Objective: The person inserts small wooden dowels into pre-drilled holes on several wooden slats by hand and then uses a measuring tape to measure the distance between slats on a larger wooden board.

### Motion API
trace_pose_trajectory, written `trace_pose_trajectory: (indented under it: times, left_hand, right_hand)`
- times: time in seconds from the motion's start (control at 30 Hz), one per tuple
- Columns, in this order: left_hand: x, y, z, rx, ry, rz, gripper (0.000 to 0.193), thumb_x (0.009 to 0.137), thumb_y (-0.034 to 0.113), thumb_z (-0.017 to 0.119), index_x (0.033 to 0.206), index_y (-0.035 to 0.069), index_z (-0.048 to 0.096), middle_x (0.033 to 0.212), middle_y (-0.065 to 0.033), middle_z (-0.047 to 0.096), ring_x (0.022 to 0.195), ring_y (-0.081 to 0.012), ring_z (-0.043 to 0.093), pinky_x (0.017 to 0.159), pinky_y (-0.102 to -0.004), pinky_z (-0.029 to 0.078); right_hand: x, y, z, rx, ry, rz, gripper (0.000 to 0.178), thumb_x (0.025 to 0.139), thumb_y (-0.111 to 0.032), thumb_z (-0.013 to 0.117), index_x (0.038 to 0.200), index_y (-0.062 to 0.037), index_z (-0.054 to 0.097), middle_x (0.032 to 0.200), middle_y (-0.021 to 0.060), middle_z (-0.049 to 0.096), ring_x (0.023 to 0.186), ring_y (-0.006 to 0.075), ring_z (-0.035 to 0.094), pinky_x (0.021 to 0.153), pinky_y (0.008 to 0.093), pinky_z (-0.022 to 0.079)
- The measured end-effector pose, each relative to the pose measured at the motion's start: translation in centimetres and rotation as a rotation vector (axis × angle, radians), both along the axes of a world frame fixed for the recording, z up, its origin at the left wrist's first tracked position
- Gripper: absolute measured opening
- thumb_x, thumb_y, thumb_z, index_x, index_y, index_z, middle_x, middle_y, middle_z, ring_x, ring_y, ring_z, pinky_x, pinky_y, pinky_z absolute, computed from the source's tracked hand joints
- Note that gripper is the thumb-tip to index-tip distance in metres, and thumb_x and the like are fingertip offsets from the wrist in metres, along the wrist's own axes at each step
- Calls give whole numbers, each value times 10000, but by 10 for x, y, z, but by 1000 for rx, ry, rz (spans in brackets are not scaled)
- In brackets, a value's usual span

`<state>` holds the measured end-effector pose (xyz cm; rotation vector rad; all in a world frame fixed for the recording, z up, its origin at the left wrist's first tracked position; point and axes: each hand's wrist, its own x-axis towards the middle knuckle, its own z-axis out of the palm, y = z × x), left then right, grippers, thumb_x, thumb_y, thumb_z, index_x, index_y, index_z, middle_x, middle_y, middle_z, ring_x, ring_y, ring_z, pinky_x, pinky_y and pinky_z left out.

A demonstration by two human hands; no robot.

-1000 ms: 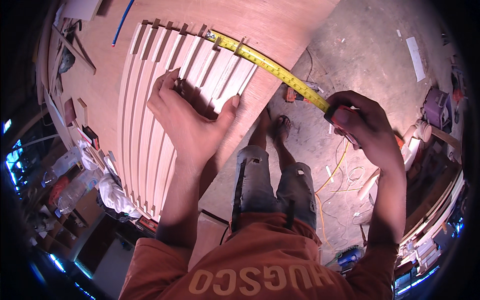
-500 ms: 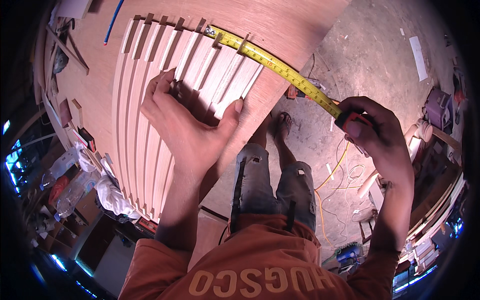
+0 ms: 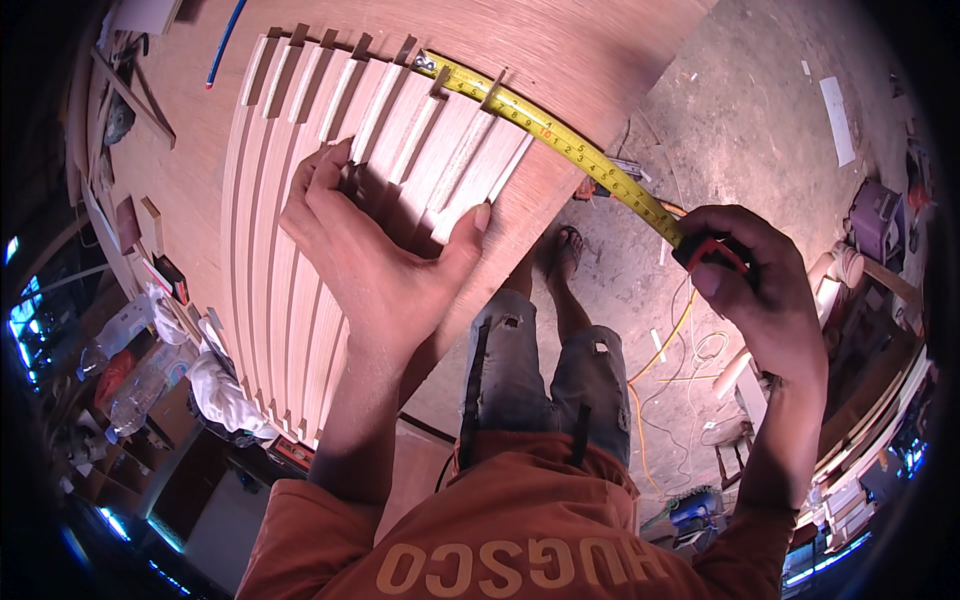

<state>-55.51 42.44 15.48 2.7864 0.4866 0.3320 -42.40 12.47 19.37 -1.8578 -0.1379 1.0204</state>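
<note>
Several pale wooden strips lie side by side on a plywood table, their far ends notched and uneven. My left hand is closed across the right-hand strips, thumb along the outermost one and fingers curled between strips farther left. In my right hand is the black and red case of a tape measure, held out to the right beyond the table edge. Its yellow blade is drawn out over the far ends of the right-hand strips, with the metal hook near the middle of the row.
The plywood tabletop ends in an edge running down from upper right. A blue pencil-like stick lies at the far left. Plastic bottles and a white cloth are at lower left. An orange cord crosses the concrete floor.
The right-hand strips, my left thumb and the tape's hook have shifted very slightly to the right. The tape case sits a little lower. Both hands keep their hold.
</note>
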Motion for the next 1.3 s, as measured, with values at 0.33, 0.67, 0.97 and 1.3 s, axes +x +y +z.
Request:
trace_pose_trajectory:
  times: [0.33,0.67,0.97,1.3]
  left_hand:
    - [0,0,-1,-1,5,5,1055,755,498,927,1452,-67,373,1403,-271,417,1296,-389,384,1122,-536,324]
    - [-1,0,0,-29,5,9,1062,754,503,935,1449,-69,373,1399,-268,411,1295,-383,390,1127,-515,331]
    - [0,1,3,-9,24,-5,1093,746,530,937,1450,-74,360,1394,-269,413,1308,-387,384,1141,-519,319]
    - [1,2,-1,-14,-22,-8,1043,757,553,912,1381,-115,409,1348,-279,432,1293,-406,389,1092,-577,318]
  right_hand:
    - [1,1,-1,11,-19,18,412,871,-181,820,1212,16,701,1061,95,718,988,163,668,906,310,530]
    - [0,0,-2,26,-20,10,404,872,-174,820,1207,17,701,1063,104,711,989,173,678,916,316,536]
    - [0,-2,-4,28,-52,29,406,869,-169,825,1207,19,701,1081,110,717,999,178,679,918,318,536]
    - [1,-1,-3,27,-58,43,421,869,-174,827,1221,16,695,1092,114,720,1011,180,681,925,321,537]
